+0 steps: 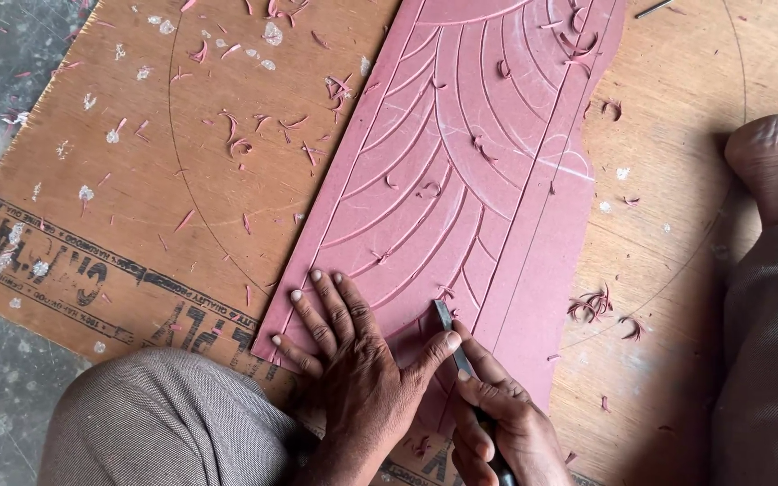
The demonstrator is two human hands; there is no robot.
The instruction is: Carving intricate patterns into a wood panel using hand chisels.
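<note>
1. The left hand point(353, 360) lies flat, fingers spread, on the red carved panel point(461, 180), pinning it so it cannot slide; its thumb steadies the blade.
2. The right hand point(506, 423) has its grip closed around a chisel point(454, 340), tip set in a groove.
3. The panel rests on a plywood sheet point(137, 180) strewn with red shavings point(592, 306).

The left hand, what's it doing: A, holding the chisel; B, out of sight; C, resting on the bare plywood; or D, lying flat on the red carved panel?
D: the left hand lies spread flat on the red carved panel, thumb beside the chisel that the right hand holds.
</note>
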